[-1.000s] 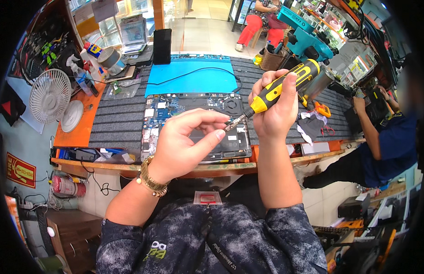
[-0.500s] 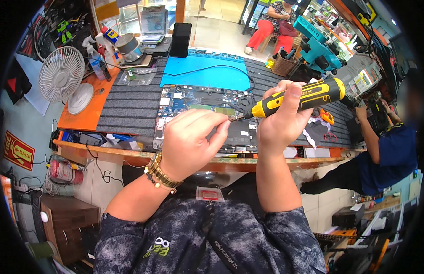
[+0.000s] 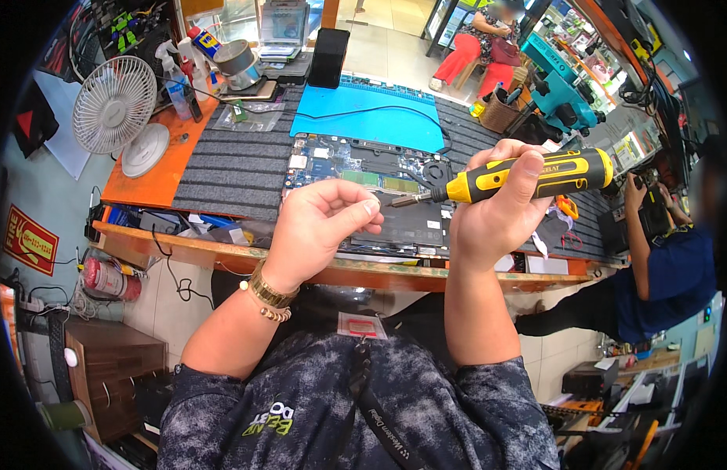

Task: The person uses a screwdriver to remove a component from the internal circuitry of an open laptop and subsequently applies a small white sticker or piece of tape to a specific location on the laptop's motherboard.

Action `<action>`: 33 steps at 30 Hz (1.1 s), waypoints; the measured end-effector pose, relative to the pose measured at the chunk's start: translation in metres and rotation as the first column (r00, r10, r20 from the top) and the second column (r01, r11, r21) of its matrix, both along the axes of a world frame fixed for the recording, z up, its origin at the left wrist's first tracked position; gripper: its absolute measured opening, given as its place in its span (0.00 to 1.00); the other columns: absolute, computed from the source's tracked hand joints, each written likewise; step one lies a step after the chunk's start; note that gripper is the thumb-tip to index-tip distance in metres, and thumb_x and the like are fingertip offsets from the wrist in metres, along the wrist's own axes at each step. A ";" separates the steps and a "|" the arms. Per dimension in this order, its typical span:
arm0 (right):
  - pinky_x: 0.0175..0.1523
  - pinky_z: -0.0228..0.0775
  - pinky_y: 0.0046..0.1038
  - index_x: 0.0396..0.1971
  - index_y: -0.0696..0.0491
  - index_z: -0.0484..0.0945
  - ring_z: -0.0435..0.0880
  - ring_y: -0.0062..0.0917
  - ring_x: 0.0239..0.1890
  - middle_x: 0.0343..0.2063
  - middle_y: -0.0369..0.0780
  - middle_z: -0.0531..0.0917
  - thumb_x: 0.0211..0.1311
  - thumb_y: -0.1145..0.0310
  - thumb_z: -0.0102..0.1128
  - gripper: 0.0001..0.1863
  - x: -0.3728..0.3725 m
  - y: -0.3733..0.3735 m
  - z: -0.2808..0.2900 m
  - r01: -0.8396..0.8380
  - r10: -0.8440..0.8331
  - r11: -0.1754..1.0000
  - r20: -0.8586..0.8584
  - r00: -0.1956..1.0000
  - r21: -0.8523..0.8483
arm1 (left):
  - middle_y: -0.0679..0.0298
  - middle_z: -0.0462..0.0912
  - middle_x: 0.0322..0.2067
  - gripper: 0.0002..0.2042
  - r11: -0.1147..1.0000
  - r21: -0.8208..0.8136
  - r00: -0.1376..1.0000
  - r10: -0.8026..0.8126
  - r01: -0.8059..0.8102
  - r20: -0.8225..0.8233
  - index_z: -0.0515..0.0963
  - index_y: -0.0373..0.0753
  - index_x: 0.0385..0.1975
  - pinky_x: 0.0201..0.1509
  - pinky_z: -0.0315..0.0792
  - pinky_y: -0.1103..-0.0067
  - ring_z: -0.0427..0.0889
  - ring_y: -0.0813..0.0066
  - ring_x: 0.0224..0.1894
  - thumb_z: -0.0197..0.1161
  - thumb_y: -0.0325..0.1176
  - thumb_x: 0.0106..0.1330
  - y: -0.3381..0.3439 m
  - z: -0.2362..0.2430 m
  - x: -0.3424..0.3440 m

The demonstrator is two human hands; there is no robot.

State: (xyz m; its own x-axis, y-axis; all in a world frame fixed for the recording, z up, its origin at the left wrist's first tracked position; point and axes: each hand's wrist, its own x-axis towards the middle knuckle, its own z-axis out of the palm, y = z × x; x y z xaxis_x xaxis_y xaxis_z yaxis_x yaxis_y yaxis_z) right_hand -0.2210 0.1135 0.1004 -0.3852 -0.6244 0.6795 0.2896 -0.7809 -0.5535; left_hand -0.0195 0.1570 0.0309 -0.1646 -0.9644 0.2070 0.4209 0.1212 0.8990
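Observation:
My right hand (image 3: 497, 204) grips a yellow-and-black electric screwdriver (image 3: 559, 176), which lies nearly level with its metal tip pointing left toward my other hand. My left hand (image 3: 332, 215) is pinched closed just left of that tip; what it holds, if anything, is too small to make out. Beneath both hands an opened laptop (image 3: 309, 160) shows its blue circuit board, fan and dark battery. Behind it a blue silicone mat (image 3: 363, 110) has a black cable across it. The laptop sits on a grey ribbed bench mat (image 3: 215, 172).
At left are a white fan (image 3: 113, 102), spray bottle (image 3: 175, 82) and cans. A black phone (image 3: 328, 59) stands behind the mat. At right are a teal microscope (image 3: 555, 94) and tool basket (image 3: 497, 113). A co-worker (image 3: 665, 274) works at far right; a person (image 3: 481, 47) sits beyond the bench.
The screwdriver has tilted toward level and moved right with my right hand. My left hand has drawn a little away from its tip. The view has shifted slightly.

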 end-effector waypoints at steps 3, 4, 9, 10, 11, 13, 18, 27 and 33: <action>0.45 0.80 0.31 0.54 0.55 0.73 0.83 0.25 0.34 0.38 0.40 0.81 0.81 0.59 0.69 0.18 0.006 0.001 0.000 -0.011 0.011 1.000 0.003 1.000 0.005 | 0.56 0.93 0.42 0.08 0.999 0.045 0.999 -0.017 0.019 -0.043 0.87 0.30 0.49 0.51 0.86 0.75 0.93 0.70 0.42 0.71 0.29 0.79 -0.002 -0.006 0.001; 0.45 0.80 0.31 0.54 0.55 0.73 0.83 0.25 0.34 0.38 0.40 0.81 0.81 0.59 0.69 0.18 0.007 0.001 0.000 0.000 0.000 1.000 -0.007 1.000 0.004 | 0.56 0.94 0.42 0.08 0.999 0.044 0.998 -0.025 0.027 -0.054 0.87 0.30 0.49 0.51 0.86 0.75 0.93 0.70 0.42 0.71 0.29 0.79 -0.002 -0.008 0.001; 0.37 0.76 0.28 0.52 0.53 0.73 0.80 0.25 0.31 0.36 0.40 0.79 0.83 0.55 0.66 0.18 0.015 -0.003 -0.001 0.043 -0.043 0.999 -0.039 0.998 -0.009 | 0.55 0.94 0.41 0.08 0.998 0.053 0.994 -0.038 0.044 -0.100 0.88 0.31 0.49 0.51 0.87 0.75 0.93 0.70 0.42 0.71 0.29 0.80 -0.001 -0.013 0.003; 0.40 0.78 0.29 0.54 0.54 0.73 0.81 0.25 0.32 0.37 0.40 0.80 0.82 0.57 0.68 0.18 0.015 -0.002 -0.002 0.018 -0.018 1.000 -0.019 1.000 -0.016 | 0.55 0.94 0.41 0.08 0.998 0.050 0.995 -0.034 0.039 -0.096 0.88 0.31 0.48 0.51 0.87 0.75 0.93 0.70 0.42 0.71 0.30 0.80 -0.001 -0.013 0.003; 0.43 0.79 0.29 0.55 0.55 0.72 0.82 0.25 0.34 0.38 0.40 0.81 0.81 0.59 0.69 0.19 0.016 -0.001 -0.002 -0.008 0.008 1.000 0.001 1.000 -0.023 | 0.55 0.94 0.41 0.08 0.998 0.048 0.995 -0.030 0.034 -0.093 0.88 0.31 0.48 0.51 0.87 0.75 0.93 0.70 0.42 0.71 0.30 0.80 -0.001 -0.013 0.004; 0.42 0.79 0.29 0.55 0.55 0.72 0.82 0.25 0.33 0.38 0.40 0.81 0.81 0.58 0.69 0.19 0.017 -0.002 -0.003 -0.003 0.002 0.999 -0.047 0.999 -0.038 | 0.56 0.94 0.40 0.08 0.998 0.050 0.996 -0.025 0.030 -0.091 0.88 0.31 0.47 0.51 0.87 0.75 0.93 0.70 0.42 0.72 0.30 0.80 -0.001 -0.013 0.005; 0.42 0.79 0.29 0.54 0.55 0.71 0.83 0.26 0.33 0.39 0.40 0.80 0.80 0.54 0.69 0.22 0.019 -0.002 -0.007 -0.008 0.003 0.999 -0.095 0.995 -0.053 | 0.56 0.94 0.40 0.08 0.997 0.072 0.999 -0.016 0.020 -0.049 0.89 0.30 0.46 0.50 0.87 0.75 0.93 0.71 0.41 0.72 0.30 0.80 0.000 -0.012 0.008; 0.32 0.75 0.28 0.53 0.54 0.70 0.79 0.27 0.28 0.36 0.41 0.78 0.83 0.48 0.65 0.23 0.027 -0.009 -0.012 0.057 -0.056 0.998 -0.106 0.993 0.009 | 0.55 0.94 0.41 0.09 0.999 0.031 0.999 0.015 -0.014 -0.033 0.89 0.28 0.47 0.52 0.88 0.73 0.93 0.70 0.42 0.71 0.29 0.81 0.004 -0.017 0.025; 0.32 0.74 0.29 0.49 0.54 0.72 0.78 0.27 0.30 0.37 0.41 0.77 0.85 0.46 0.62 0.24 0.019 -0.011 -0.022 0.052 -0.047 0.997 -0.105 0.993 0.049 | 0.59 0.94 0.38 0.11 0.966 -0.039 0.945 0.259 -0.256 0.199 0.89 0.28 0.46 0.48 0.85 0.78 0.91 0.76 0.39 0.70 0.33 0.82 0.005 -0.033 0.075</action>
